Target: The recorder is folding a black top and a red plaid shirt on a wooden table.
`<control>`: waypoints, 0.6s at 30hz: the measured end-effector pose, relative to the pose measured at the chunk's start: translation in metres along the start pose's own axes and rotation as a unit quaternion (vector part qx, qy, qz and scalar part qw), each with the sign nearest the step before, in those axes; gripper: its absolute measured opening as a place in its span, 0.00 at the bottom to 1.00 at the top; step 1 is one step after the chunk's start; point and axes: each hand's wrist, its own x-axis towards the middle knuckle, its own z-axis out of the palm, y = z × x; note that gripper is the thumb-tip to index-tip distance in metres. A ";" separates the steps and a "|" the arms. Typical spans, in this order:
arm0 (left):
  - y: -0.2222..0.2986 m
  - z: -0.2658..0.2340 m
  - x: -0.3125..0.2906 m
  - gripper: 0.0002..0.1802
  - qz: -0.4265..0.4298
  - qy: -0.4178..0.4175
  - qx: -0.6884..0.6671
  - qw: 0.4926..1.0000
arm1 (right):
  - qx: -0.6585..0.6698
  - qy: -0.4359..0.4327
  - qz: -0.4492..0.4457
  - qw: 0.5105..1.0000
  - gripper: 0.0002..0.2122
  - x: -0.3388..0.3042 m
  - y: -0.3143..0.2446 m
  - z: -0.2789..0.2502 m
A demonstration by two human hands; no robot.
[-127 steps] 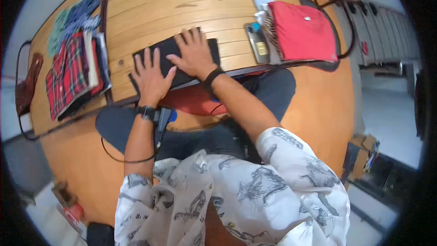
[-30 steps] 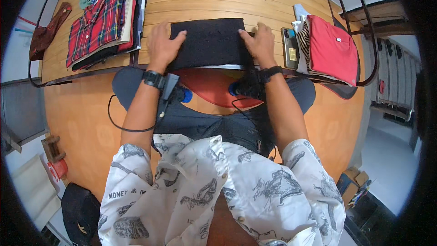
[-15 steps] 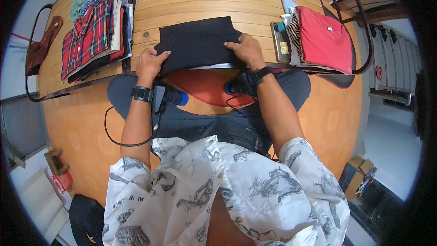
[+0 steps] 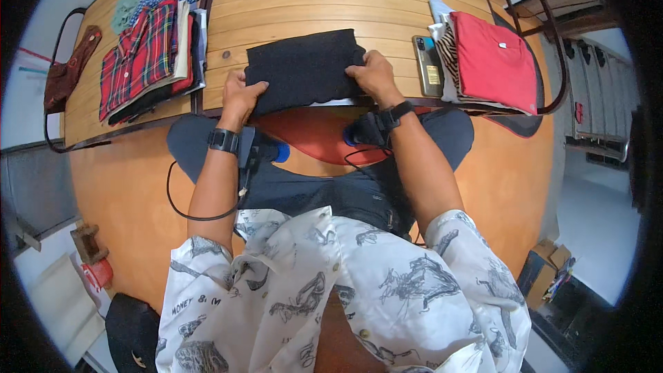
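A folded black garment (image 4: 304, 68) lies at the near edge of the wooden table (image 4: 290, 0), with a thin white strip showing below its near side. My left hand (image 4: 242, 97) grips its left end, thumb on top and fingers curled beneath. At the opposite end my right hand (image 4: 376, 77) holds it the same way, thumb over the cloth. The fingers under the fabric are partly hidden. Both wrists carry black straps, and a cable hangs from the left one.
To the left is a pile of folded clothes topped by a red plaid shirt (image 4: 141, 55), with blue and green cloth behind. A smartphone (image 4: 428, 65) lies by a stack under a red shirt (image 4: 494, 62) on the right. Metal rails (image 4: 563, 76) curve round the table's sides.
Both hands keep their hold on the black garment. The left hand and the garment's left end sit slightly further right and closer to the right hand. The whole view has shifted a little.
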 end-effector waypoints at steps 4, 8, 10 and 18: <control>0.037 -0.006 -0.014 0.11 -0.099 -0.074 -0.121 0.985 | 0.043 -0.022 0.036 0.998 0.19 0.003 0.006 -0.001; 0.039 -0.009 -0.019 0.14 -0.156 -0.082 -0.154 0.972 | 0.137 -0.034 0.044 0.989 0.17 0.006 0.011 0.007; 0.044 -0.004 -0.022 0.14 -0.161 -0.072 -0.141 0.974 | 0.157 -0.022 0.045 0.986 0.16 0.005 0.011 0.004; 0.068 0.003 -0.031 0.19 -0.094 -0.109 -0.097 0.985 | 0.042 -0.052 0.006 0.998 0.22 0.000 -0.010 -0.033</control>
